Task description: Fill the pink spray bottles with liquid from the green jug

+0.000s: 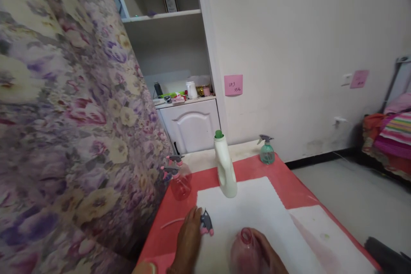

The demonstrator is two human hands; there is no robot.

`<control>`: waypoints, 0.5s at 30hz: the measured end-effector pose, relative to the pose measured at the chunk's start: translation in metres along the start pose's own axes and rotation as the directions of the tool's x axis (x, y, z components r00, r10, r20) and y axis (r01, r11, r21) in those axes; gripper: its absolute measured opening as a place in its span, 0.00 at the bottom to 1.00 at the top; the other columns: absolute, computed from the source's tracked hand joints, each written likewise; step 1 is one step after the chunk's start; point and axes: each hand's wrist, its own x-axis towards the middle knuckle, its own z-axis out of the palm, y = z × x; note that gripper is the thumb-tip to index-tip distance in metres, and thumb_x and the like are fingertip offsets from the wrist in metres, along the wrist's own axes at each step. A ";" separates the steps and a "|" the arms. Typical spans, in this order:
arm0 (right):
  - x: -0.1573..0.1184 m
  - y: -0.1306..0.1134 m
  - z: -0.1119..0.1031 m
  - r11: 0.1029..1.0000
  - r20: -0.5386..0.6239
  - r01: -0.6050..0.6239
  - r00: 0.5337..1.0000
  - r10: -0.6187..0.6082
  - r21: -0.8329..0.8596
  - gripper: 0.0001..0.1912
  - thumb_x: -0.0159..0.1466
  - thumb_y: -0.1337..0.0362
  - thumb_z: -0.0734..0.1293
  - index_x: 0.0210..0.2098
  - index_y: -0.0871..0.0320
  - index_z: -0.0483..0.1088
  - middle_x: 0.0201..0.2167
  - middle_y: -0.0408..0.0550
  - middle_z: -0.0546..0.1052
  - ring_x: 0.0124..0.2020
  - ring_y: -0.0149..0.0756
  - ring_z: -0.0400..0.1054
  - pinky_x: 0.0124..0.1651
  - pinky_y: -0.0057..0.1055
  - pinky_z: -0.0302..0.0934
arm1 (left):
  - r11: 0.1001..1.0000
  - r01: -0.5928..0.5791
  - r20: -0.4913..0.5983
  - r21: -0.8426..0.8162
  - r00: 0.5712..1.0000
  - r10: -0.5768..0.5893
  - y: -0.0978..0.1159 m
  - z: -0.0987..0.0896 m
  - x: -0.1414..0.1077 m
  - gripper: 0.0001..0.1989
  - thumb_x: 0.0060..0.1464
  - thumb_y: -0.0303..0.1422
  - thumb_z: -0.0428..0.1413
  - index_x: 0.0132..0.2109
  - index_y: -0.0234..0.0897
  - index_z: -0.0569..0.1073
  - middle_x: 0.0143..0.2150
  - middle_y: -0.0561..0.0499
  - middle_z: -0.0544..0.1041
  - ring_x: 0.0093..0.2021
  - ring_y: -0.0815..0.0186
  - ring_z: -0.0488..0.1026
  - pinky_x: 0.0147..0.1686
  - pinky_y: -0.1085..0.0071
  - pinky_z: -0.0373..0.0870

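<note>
Near the front edge of the view, my right hand is wrapped round the side of a clear pink bottle, whose open neck faces up. My left hand has its fingers round a grey and pink spray head, and a thin tube sticks out to the left. Past both hands stands a pale green jug with a green piece at its open mouth, on the far edge of a white sheet.
Pink spray bottles stand on the red table cover at the left, beside a floral curtain. A green spray bottle is at the far right corner. Another stained white sheet lies at the right. Behind is a shelf unit.
</note>
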 end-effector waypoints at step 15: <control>0.030 0.002 -0.016 0.991 0.008 0.050 0.999 -0.049 -0.123 0.36 0.47 0.56 0.76 0.56 0.44 0.69 0.59 0.47 0.71 0.64 0.59 0.59 0.68 0.52 0.50 | 0.846 -0.109 -0.105 -0.522 0.993 0.063 0.014 0.070 -0.047 0.22 0.53 0.53 0.52 0.44 0.43 0.78 0.47 0.44 0.81 0.51 0.52 0.75 0.58 0.58 0.67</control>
